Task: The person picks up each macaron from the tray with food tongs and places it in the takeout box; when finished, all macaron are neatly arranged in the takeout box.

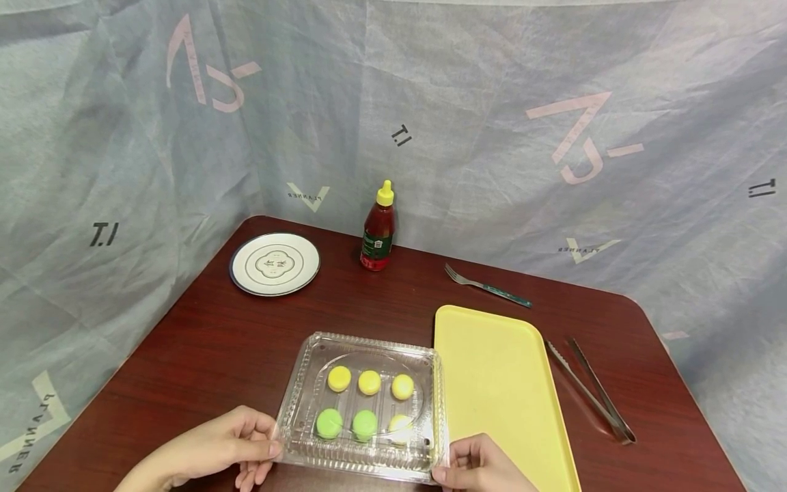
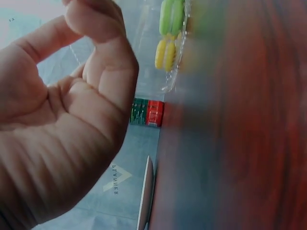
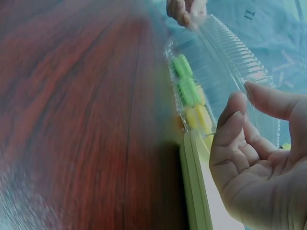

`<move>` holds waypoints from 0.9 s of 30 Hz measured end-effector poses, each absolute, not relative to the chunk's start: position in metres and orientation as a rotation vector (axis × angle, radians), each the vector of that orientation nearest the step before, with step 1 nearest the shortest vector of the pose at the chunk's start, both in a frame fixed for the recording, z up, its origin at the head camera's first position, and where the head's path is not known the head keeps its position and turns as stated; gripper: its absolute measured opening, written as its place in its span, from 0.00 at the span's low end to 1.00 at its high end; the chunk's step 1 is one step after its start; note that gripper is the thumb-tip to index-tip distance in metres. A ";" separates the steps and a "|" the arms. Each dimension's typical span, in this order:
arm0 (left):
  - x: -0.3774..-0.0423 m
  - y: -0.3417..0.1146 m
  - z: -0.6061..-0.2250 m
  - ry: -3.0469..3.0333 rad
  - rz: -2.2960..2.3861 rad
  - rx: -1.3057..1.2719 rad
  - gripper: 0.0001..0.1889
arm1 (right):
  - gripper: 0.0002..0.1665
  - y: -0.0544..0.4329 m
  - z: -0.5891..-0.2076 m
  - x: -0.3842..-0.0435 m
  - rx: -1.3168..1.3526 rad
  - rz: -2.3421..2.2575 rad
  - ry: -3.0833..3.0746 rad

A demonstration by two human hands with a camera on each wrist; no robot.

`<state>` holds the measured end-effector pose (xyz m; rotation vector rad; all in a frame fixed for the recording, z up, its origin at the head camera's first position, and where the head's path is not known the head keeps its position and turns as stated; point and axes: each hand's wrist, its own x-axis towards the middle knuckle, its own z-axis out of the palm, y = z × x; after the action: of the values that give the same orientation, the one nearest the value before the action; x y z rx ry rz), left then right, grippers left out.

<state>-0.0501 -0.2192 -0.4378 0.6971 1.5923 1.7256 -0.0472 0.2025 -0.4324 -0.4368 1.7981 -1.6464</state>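
Observation:
My left hand (image 1: 224,447) pinches the near left corner of a clear plastic lid (image 1: 350,461), thumb on top. At the near right corner my right hand (image 1: 482,466) pinches the same lid between thumb and fingers. Under the lid lie several macarons in two rows: yellow macarons (image 1: 369,383) at the back, two green macarons (image 1: 365,425) and a yellow one in front. In the right wrist view, the lid (image 3: 225,57) stands tilted above the green macarons (image 3: 189,92), which sit in a low clear tray.
Right of the macarons lies a yellow tray (image 1: 498,383), with metal tongs (image 1: 593,389) beyond it. A fork (image 1: 488,287) rests behind. Farther back stand a red sauce bottle (image 1: 378,236) with a yellow cap and a white plate (image 1: 275,264). Grey cloth (image 1: 461,137) hangs around the table.

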 end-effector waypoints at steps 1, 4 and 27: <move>-0.050 -0.219 -0.438 1.592 1.735 0.691 0.11 | 0.22 0.202 -0.433 -0.047 -0.435 -1.649 1.802; -0.049 -0.217 -0.439 1.600 1.762 0.675 0.11 | 0.22 0.202 -0.433 -0.047 -0.420 -1.660 1.800; -0.046 -0.206 -0.436 1.603 1.872 0.401 0.18 | 0.27 0.198 -0.434 -0.046 -0.283 -1.751 1.696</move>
<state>-0.0457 -0.2065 -0.4358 0.4015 1.6030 1.8724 -0.0456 0.1983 -0.4340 -0.2833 1.6964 -1.7512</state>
